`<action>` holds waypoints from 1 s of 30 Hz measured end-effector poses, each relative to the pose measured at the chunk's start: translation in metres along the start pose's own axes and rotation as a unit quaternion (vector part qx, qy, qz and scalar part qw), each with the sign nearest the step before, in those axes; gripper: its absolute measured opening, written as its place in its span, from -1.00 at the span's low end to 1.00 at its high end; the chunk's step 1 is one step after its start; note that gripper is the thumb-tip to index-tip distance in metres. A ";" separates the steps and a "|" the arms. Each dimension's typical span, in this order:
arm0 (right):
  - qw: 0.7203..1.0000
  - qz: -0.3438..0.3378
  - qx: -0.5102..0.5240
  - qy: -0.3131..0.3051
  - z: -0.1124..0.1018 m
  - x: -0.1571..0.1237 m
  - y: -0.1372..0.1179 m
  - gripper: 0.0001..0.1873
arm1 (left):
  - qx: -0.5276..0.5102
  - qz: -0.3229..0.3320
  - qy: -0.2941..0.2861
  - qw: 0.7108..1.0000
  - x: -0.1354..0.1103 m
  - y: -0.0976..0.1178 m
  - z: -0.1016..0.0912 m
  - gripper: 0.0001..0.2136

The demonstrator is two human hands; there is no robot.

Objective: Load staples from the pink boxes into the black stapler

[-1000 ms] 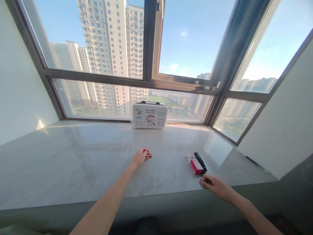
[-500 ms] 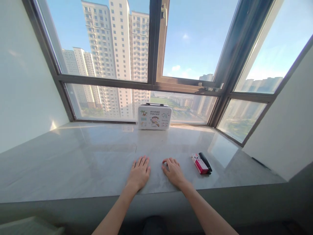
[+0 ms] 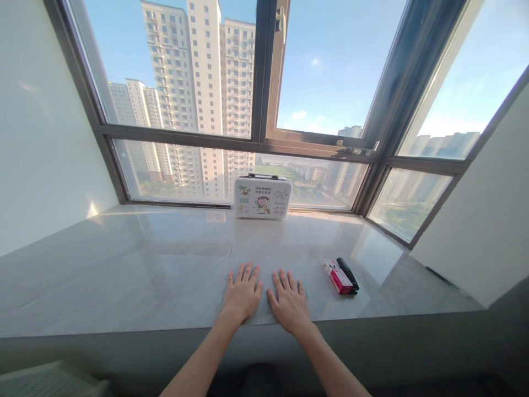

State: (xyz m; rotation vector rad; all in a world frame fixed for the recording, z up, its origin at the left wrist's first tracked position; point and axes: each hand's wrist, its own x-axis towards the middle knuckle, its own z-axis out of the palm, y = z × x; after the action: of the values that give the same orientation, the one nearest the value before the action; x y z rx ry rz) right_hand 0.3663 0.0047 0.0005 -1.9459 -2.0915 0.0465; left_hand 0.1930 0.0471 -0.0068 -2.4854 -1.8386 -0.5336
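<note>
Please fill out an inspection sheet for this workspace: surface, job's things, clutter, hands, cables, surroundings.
Surface: grey marble-look ledge, glossy, with reflections.
Job's things: red-and-white box and black object lie side by side, right of the hands; printed white case stands upright by the window.
Clutter: dark strip near the right wall, too unclear to identify.
Hands: left hand and right hand palm down on the ledge, fingers spread, holding nothing.
Cables: nothing seen.
Surroundings: high-rise buildings outside.
</note>
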 end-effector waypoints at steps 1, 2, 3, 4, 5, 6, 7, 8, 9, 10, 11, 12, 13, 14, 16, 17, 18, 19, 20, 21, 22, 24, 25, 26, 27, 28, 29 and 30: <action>1.000 0.007 -0.001 -0.003 -0.001 -0.001 -0.002 -0.33 | -0.006 -0.002 0.000 1.000 0.004 0.000 0.001 -0.47; 1.000 0.013 -0.003 -0.006 -0.002 -0.001 -0.003 -0.33 | -0.010 -0.003 0.001 1.000 0.006 0.001 0.001 -0.47; 1.000 0.017 -0.004 -0.012 -0.002 -0.001 -0.004 -0.33 | -0.013 -0.003 0.002 1.000 0.008 0.002 0.001 -0.47; 1.000 0.020 -0.005 -0.017 -0.003 0.001 -0.004 -0.32 | -0.015 -0.002 0.002 1.000 0.008 0.002 0.001 -0.47; 1.000 0.020 -0.005 -0.020 -0.003 0.004 -0.004 -0.32 | -0.015 -0.001 0.002 1.000 0.008 0.003 0.001 -0.47; 1.000 0.016 -0.005 -0.022 -0.003 0.007 -0.004 -0.31 | -0.014 -0.002 0.002 1.000 0.006 0.004 0.001 -0.47; 1.000 0.007 -0.004 -0.024 -0.003 0.011 -0.003 -0.30 | -0.013 -0.005 0.003 1.000 0.004 0.005 0.001 -0.47; 1.000 -0.003 -0.003 -0.023 -0.002 0.016 -0.001 -0.30 | -0.012 -0.009 0.005 1.000 0.000 0.007 0.001 -0.47; 1.000 -0.012 -0.002 -0.021 0.000 0.021 0.000 -0.30 | -0.010 -0.013 0.008 1.000 -0.003 0.009 0.001 -0.47; 1.000 -0.021 -0.001 -0.019 0.001 0.026 0.001 -0.31 | -0.009 -0.018 0.012 1.000 -0.007 0.011 0.001 -0.47; 1.000 -0.026 -0.001 -0.016 0.003 0.032 0.002 -0.31 | -0.009 -0.022 0.018 1.000 -0.011 0.013 0.002 -0.47; 1.000 -0.028 -0.001 -0.014 0.005 0.038 0.003 -0.31 | -0.008 -0.024 0.024 0.999 -0.015 0.015 0.003 -0.47; 1.000 -0.028 -0.001 -0.011 0.007 0.044 0.003 -0.31 | -0.007 -0.024 0.030 0.999 -0.018 0.017 0.003 -0.47; 1.000 -0.025 -0.001 -0.010 0.009 0.050 0.002 -0.31 | -0.005 -0.022 0.033 0.999 -0.020 0.018 0.004 -0.48; 1.000 -0.017 0.000 -0.011 0.012 0.062 0.001 -0.31 | -0.002 -0.018 0.032 0.999 -0.021 0.019 0.005 -0.48; 1.000 -0.013 0.001 -0.012 0.014 0.067 0.000 -0.31 | -0.002 -0.015 0.028 0.999 -0.021 0.018 0.005 -0.48; 1.000 -0.010 0.001 -0.013 0.014 0.072 0.000 -0.30 | -0.002 -0.011 0.023 1.000 -0.019 0.016 0.005 -0.48; 1.000 -0.008 0.001 -0.016 0.015 0.076 -0.001 -0.30 | -0.003 -0.006 0.019 1.000 -0.017 0.015 0.005 -0.48; 1.000 -0.007 0.001 -0.018 0.016 0.079 -0.001 -0.30 | -0.005 0.000 0.016 1.000 -0.015 0.013 0.005 -0.48; 1.000 -0.005 0.001 -0.020 0.016 0.082 -0.001 -0.30 | -0.007 0.005 0.014 1.000 -0.012 0.011 0.005 -0.48; 1.000 -0.003 0.001 -0.021 0.016 0.084 -0.001 -0.30 | -0.008 0.009 0.013 1.000 -0.009 0.010 0.005 -0.48; 1.000 0.000 0.002 -0.019 0.016 0.088 -0.001 -0.31 | -0.011 0.010 0.013 1.000 -0.002 0.007 0.005 -0.48; 1.000 0.003 0.002 -0.017 0.017 0.089 -0.001 -0.31 | -0.012 0.009 0.014 1.000 0.002 0.006 0.006 -0.49; 1.000 0.006 0.002 -0.015 0.017 0.090 -0.001 -0.31 | -0.013 0.008 0.014 1.000 0.007 0.006 0.007 -0.49; 1.000 0.009 0.002 -0.015 0.017 0.091 -0.001 -0.31 | -0.014 0.005 0.015 1.000 0.012 0.005 0.008 -0.49; 1.000 0.013 0.001 -0.016 0.018 0.093 -0.001 -0.31 | -0.015 0.003 0.015 1.000 0.016 0.005 0.009 -0.50; 1.000 0.015 0.000 -0.016 0.018 0.094 0.000 -0.31 | -0.015 -0.001 0.015 1.000 0.021 0.005 0.011 -0.50; 1.000 0.017 0.000 -0.014 0.019 0.096 0.000 -0.32 | -0.016 -0.004 0.015 1.000 0.026 0.005 0.012 -0.51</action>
State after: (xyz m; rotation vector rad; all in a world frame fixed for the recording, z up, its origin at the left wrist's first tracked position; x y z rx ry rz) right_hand 0.3569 0.1018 0.0000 -1.9919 -2.0771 0.0803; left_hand 0.2069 0.0721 -0.0100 -2.4770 -1.8439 -0.6015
